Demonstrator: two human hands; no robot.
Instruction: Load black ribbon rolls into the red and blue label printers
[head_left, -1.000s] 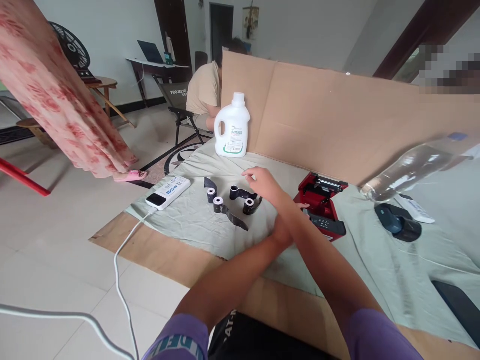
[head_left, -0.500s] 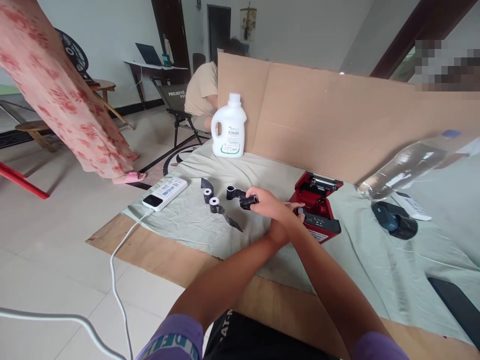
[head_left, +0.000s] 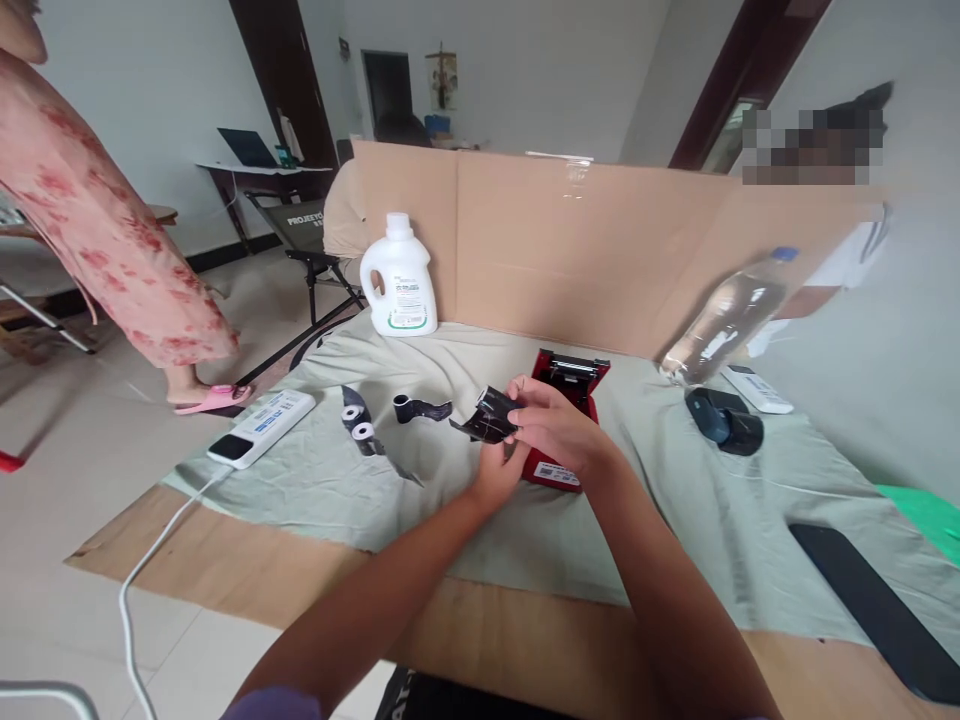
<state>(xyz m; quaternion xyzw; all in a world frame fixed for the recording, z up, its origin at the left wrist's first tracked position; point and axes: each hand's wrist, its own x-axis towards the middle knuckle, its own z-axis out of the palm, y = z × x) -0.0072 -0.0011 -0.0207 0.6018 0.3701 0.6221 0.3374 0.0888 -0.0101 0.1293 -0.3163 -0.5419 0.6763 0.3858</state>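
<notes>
My right hand pinches the right end of a glossy black paper roll, whose loose end sticks out to the left. My left hand is just below, its fingers closed against the underside of the same roll and partly hidden by it. Behind my hands stands a small red printer with its lid raised; my right hand covers part of it. To the left lie more black rolls: one with a strip trailing right, and two side by side, a nearer roll and a farther roll, both with pale cores.
A white power bank with a cable lies left. Behind it stands a white jug before a cardboard screen. Right are a plastic bottle, a dark device and a black phone-like slab. A person in a floral garment stands left.
My left hand has come away from the printer to the roll. My right hand has turned the roll, and its loose end now shows. The camera view has shifted.
</notes>
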